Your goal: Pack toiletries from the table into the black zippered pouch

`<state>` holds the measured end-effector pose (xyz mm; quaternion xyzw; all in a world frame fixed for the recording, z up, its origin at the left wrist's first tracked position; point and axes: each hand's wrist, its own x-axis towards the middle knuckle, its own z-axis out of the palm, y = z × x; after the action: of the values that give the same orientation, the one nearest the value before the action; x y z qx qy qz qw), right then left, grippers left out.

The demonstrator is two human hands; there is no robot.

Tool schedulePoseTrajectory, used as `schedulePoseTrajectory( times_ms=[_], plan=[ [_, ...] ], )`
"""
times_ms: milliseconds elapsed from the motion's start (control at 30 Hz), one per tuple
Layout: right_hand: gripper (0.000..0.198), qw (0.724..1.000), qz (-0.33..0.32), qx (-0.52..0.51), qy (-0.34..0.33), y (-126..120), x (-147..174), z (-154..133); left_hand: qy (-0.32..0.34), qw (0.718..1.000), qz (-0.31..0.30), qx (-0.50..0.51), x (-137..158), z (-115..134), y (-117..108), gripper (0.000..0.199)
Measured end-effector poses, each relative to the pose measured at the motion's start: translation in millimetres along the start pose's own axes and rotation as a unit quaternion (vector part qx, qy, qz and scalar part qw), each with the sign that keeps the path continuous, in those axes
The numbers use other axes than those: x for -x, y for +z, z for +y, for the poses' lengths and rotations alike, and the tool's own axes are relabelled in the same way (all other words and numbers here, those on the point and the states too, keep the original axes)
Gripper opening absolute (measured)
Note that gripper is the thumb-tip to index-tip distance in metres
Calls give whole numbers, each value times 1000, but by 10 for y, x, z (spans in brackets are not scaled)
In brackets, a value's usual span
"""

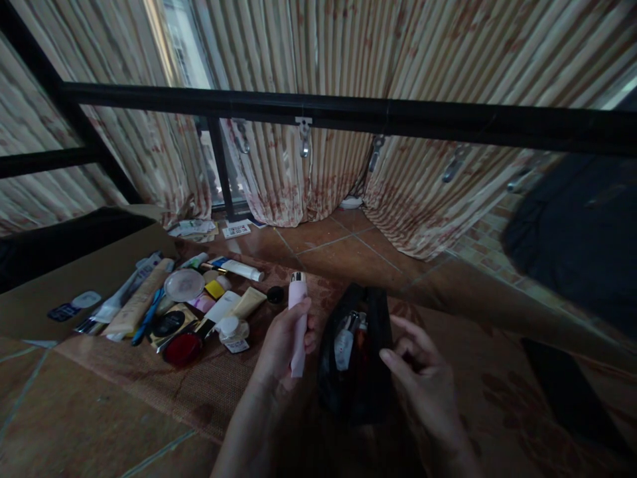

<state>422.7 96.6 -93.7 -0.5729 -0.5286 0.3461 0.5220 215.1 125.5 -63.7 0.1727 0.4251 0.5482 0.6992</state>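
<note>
the left hand (283,340) is closed around a long, thin, pale pink tube with a shiny end (298,293), which sticks up past the thumb and pokes out below the fingers. the right hand (424,373) has its fingers bent and a gap between thumb and first finger, right by the side of an open, soft black bag (382,322), but i cannot tell if it touches. the bag sits between the hands, just right of the tube, with a small whitish packet (344,346) inside.
</note>
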Motion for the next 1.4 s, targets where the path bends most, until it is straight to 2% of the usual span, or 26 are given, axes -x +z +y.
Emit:
schedulePoseTrajectory(
  times_ms=[133,367,533,600,633,700,800,867,1067,1200,1400],
  plan=[
    [48,1000,5,-1,0,2,3,0,5,1000,-7,-13,4,-9,7,32],
    [36,1000,22,-8,-6,-13,-8,32,20,999,19,-30,-2,-15,22,36],
    [34,1000,28,1,-1,-23,-4,53,66,988,69,-117,-42,-73,0,32],
    [34,1000,29,-1,-3,-25,-7,63,100,963,106,-227,-68,-98,-30,27],
    [33,1000,30,-3,-5,-25,-9,69,119,938,126,-301,-78,-110,-47,23],
    [33,999,30,-1,-10,-23,-13,77,132,861,160,-464,-87,-131,-77,17],
    [33,1000,27,7,-6,-19,-12,83,85,741,180,-642,-85,-163,-101,24],
    [33,1000,23,1,-2,-18,-6,86,61,699,181,-689,-88,-183,-108,23],
    [36,1000,24,10,8,-49,11,110,52,679,183,-709,-139,-174,-154,24],
    [40,999,29,25,25,-68,4,125,52,665,209,-715,-135,-114,-172,25],
    [42,998,32,32,32,-62,7,113,104,647,254,-711,-100,-34,-158,42]
  ],
)
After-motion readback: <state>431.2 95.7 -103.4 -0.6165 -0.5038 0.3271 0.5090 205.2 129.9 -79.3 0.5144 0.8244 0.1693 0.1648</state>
